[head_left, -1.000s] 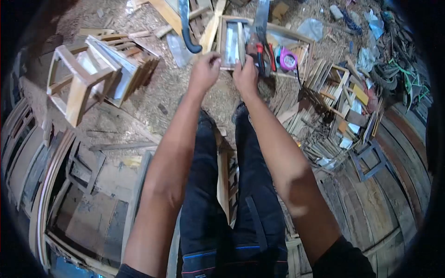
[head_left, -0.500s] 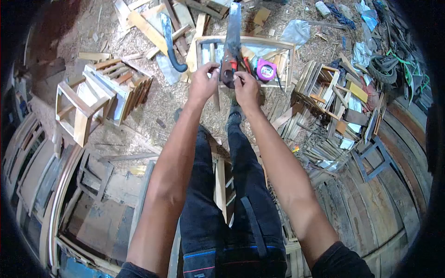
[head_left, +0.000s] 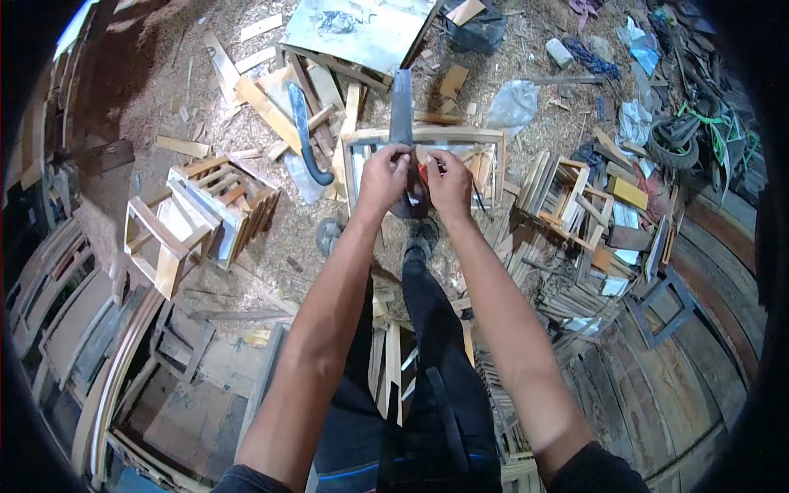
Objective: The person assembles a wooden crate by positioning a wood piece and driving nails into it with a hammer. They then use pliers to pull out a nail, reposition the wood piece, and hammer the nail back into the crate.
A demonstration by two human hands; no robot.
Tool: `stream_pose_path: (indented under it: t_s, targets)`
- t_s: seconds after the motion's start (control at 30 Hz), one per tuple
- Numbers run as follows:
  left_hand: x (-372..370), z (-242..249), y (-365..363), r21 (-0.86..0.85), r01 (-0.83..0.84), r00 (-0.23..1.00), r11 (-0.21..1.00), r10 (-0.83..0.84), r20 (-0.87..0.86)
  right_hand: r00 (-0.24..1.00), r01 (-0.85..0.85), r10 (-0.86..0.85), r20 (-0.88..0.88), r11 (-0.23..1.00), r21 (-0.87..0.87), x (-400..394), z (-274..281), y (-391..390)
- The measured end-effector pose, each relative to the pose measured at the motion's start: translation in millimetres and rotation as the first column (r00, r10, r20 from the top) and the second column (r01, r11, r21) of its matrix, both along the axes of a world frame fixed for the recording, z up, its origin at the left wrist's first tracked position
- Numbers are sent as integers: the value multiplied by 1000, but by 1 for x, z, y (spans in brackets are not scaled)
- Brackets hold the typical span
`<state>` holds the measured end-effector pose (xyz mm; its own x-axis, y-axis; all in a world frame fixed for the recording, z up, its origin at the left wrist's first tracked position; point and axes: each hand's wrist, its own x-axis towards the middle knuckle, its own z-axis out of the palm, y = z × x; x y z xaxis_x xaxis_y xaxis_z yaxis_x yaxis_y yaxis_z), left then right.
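Note:
My left hand (head_left: 385, 179) is closed, its thumb and fingers drawn together over the hand saw (head_left: 401, 107); whatever is in them is too small to make out. Close beside it, my right hand (head_left: 449, 182) is also closed in a pinch, with a small pale bit at the fingertips that I cannot name. Something red (head_left: 423, 173) shows by the right thumb. The saw lies lengthwise across a shallow wooden frame (head_left: 444, 134), its blade pointing away and its dark handle toward my feet. Both hands partly cover the saw and the frame's contents.
A long knife with a dark curved handle (head_left: 316, 168) lies left of the frame among wood offcuts (head_left: 267, 107). A pale-topped box (head_left: 362, 33) stands beyond. Small wooden frames (head_left: 168, 238) stand left, a slatted crate (head_left: 567, 201) right. Sawdust covers the ground.
The view has tilted up, bringing the pale-topped box in. Both hands have shifted from the saw's handle end toward its blade. The pink tape measure seen before is now out of sight.

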<state>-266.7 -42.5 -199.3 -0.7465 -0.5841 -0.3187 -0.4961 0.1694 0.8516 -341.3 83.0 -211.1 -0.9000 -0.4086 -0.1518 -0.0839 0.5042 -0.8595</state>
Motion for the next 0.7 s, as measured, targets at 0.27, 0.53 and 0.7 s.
stream_pose_path:
  t_s: [0.27, 0.53, 0.7]
  targets:
    - [-24, -2, -93, -161, -36, 999, 986, 33, -23, 996, -89, 88, -35, 996, -18, -50, -2, -90]
    - [-99, -57, -220, -453, 150, 988, 879, -150, 37, 946, -223, 243, -216, 968, 111, -111, -49, -206]
    - [-162, -119, -272, -658, 319, 948, 683, -243, 207, 909, -219, 270, -317, 957, 188, -170, -131, -282]
